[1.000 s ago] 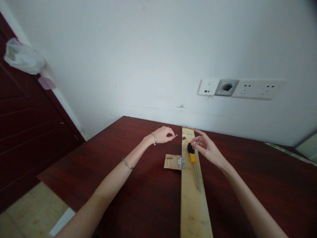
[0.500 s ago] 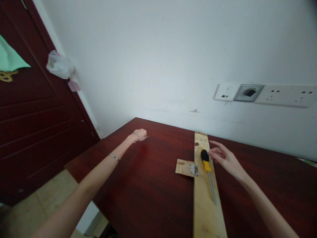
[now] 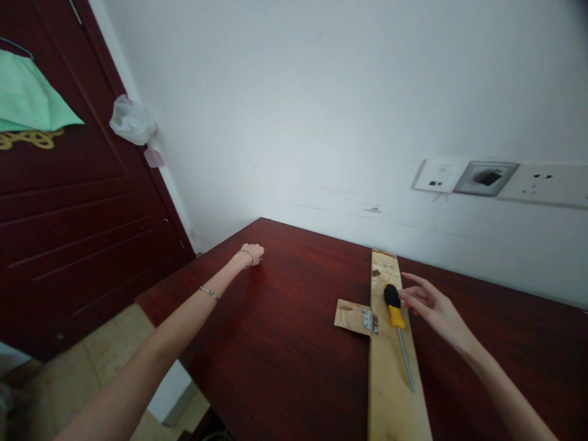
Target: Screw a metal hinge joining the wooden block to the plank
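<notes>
My left hand (image 3: 253, 252) reaches far out to the back left corner of the dark red table (image 3: 285, 343), fingers pinched on a small metal screw whose tip barely shows. My right hand (image 3: 429, 304) hovers with fingers loosely spread beside the black-and-yellow screwdriver (image 3: 397, 329), touching or almost touching its handle. The screwdriver lies along a long pale wooden plank (image 3: 392, 380). A small plywood piece (image 3: 351, 316) is joined to the plank's left edge by a metal hinge (image 3: 370, 321).
A white wall with a row of sockets (image 3: 500, 181) stands behind the table. A dark red door (image 3: 68, 208) is at the left, with a green cloth (image 3: 32, 104) and a white plastic bag (image 3: 132, 121) hanging near it. Tiled floor shows below the table's left edge.
My left hand has carried the screw from beside the plank out to the table's far left corner. My right hand has stayed by the screwdriver handle. The view has swung left.
</notes>
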The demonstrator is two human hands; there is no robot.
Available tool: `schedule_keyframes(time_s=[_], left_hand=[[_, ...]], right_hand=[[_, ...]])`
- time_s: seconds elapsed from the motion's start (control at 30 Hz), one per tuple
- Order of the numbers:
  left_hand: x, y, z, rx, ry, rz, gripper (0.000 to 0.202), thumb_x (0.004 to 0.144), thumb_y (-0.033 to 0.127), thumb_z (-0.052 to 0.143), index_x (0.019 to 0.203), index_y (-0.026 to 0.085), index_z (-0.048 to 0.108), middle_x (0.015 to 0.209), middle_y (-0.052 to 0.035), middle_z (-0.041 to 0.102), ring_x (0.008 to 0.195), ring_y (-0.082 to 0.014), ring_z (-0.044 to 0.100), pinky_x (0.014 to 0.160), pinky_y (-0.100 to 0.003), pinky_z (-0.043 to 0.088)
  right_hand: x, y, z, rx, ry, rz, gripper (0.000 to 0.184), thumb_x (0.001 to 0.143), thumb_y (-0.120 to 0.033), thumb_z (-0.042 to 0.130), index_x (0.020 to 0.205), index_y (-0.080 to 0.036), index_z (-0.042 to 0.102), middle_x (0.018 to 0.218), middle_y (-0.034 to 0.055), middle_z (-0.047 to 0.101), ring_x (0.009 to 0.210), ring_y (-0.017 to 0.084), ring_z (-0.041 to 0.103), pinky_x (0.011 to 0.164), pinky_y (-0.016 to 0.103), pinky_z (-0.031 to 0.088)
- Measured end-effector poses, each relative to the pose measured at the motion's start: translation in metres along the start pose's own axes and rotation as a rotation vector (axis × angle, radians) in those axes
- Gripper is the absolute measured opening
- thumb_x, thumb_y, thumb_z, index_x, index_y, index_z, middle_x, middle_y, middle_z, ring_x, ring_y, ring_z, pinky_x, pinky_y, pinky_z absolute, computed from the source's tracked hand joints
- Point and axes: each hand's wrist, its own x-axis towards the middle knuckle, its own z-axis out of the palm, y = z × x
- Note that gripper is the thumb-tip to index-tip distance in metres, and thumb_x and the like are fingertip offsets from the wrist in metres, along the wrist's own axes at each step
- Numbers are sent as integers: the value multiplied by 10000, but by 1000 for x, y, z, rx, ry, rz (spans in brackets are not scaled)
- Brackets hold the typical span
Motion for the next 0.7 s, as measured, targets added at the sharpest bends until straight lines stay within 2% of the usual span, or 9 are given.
schedule_keyframes(time_s=[0.2,0.5,0.7], left_hand=[[-2,-5,5,-12,-21,4,297,778,355,639,1017,181,668,1083,-179,648,1032,-287,607,860,-361,464],[1,-5,5,-7,-32,7,335,754,361,671,1041,188,658,1063,-175,656,1027,-279,607,863,-350,461],[7,-4,5,9,-53,2,318,738,298,688,1031,175,662,1072,-180,656,1031,-285,606,875,-357,456]], right_hand=[[1,4,1,-4,8,4,612,660,-500,677,1160,-195,498,752,44,653,614,176,596,505,277,480],[4,7,-3,-37,-5,-20,612,696,-487,648,1201,-189,472,747,45,655,641,191,611,553,303,502],[4,8,-5,-38,-6,6,627,706,-491,642,1223,-187,460,778,49,656,623,177,603,527,287,484]])
